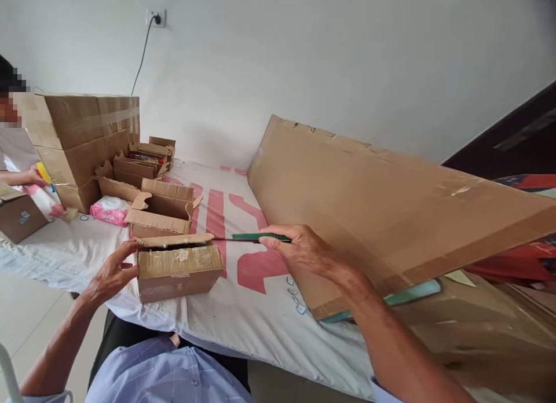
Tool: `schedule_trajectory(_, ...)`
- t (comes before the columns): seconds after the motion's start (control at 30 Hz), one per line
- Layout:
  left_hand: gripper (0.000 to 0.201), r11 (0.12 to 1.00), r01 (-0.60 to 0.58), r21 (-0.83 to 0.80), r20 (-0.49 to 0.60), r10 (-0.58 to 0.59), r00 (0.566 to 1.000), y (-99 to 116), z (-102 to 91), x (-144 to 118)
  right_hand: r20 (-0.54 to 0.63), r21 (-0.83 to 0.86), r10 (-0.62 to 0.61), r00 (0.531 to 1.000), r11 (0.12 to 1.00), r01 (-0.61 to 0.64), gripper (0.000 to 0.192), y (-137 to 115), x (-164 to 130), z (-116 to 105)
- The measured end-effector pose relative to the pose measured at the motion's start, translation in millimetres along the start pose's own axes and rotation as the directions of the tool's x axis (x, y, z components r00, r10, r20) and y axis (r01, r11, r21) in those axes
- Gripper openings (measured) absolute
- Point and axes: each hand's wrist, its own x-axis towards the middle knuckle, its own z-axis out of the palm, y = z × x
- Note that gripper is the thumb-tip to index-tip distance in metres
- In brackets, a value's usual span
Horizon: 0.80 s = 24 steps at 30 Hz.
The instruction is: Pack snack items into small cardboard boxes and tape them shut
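Note:
A small cardboard box (pixel 180 268) with taped flaps sits on the white cloth-covered table (pixel 256 310) in front of me. My left hand (pixel 112 271) holds its left end. My right hand (pixel 304 249) grips a green-handled knife (pixel 256 237). The thin blade points left and reaches the box's top flap at the taped seam.
A large flat cardboard sheet (pixel 382 206) lies tilted at the right over a teal-edged item. Several open small boxes (pixel 163 209) and a pink packet (pixel 109 210) lie behind. Stacked sealed cartons (pixel 82 142) stand at the left, beside another person's hand (pixel 35 174) holding something yellow.

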Motion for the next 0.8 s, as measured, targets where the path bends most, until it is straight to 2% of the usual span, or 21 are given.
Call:
schedule_trajectory(0.03,0.059,1.000,-0.005,-0.029,0.023,0.006,1.000,1,-0.9,1,-0.089,0.052,0.041,0.995,0.998,-0.036,0.046,12,-8,7)
schedule_trajectory(0.1,0.062,0.997,-0.020,-0.074,0.068,0.025,0.997,4,-2.8,3,-0.274,0.121,0.104,0.956,0.990,-0.073,0.051,36,-24,34)
schedule_trajectory(0.17,0.065,0.994,-0.034,-0.099,0.102,0.044,0.994,8,-5.2,6,-0.371,0.119,0.131,0.919,0.989,-0.093,0.053,57,-38,75)
schedule_trajectory(0.23,0.071,0.994,-0.036,-0.106,0.133,0.050,0.990,12,-8.0,7,-0.449,0.041,0.138,0.883,0.990,-0.134,0.053,71,-50,121)
schedule_trajectory(0.33,0.082,0.998,-0.012,-0.061,0.132,0.020,0.991,13,-12.6,8,-0.459,-0.098,0.163,0.873,0.968,-0.232,0.048,80,-63,175)
schedule_trajectory(0.4,0.088,1.000,0.007,-0.016,0.111,-0.005,0.994,11,-15.4,8,-0.438,-0.131,0.168,0.883,0.960,-0.248,0.040,80,-70,194)
schedule_trajectory(0.47,0.093,1.000,0.008,0.018,0.111,-0.010,0.994,8,-17.7,7,-0.411,-0.137,0.157,0.898,0.963,-0.232,0.032,78,-72,199)
schedule_trajectory(0.57,0.107,0.998,-0.019,0.060,0.131,0.011,0.991,6,-20.3,8,-0.389,-0.055,0.132,0.912,0.985,-0.166,0.030,70,-66,191)
schedule_trajectory(0.63,0.117,0.995,-0.022,0.095,0.152,0.008,0.988,8,-21.3,8,-0.372,0.135,0.135,0.918,0.987,-0.091,0.034,58,-55,181)
schedule_trajectory(0.7,0.126,0.992,-0.010,0.125,0.171,-0.012,0.985,12,-21.4,8,-0.331,0.348,0.163,0.929,0.937,-0.041,0.041,43,-42,175)
schedule_trajectory(0.8,0.134,0.989,-0.001,0.146,0.173,-0.025,0.985,16,-19.8,9,-0.238,0.509,0.172,0.956,0.860,-0.028,0.045,21,-28,173)
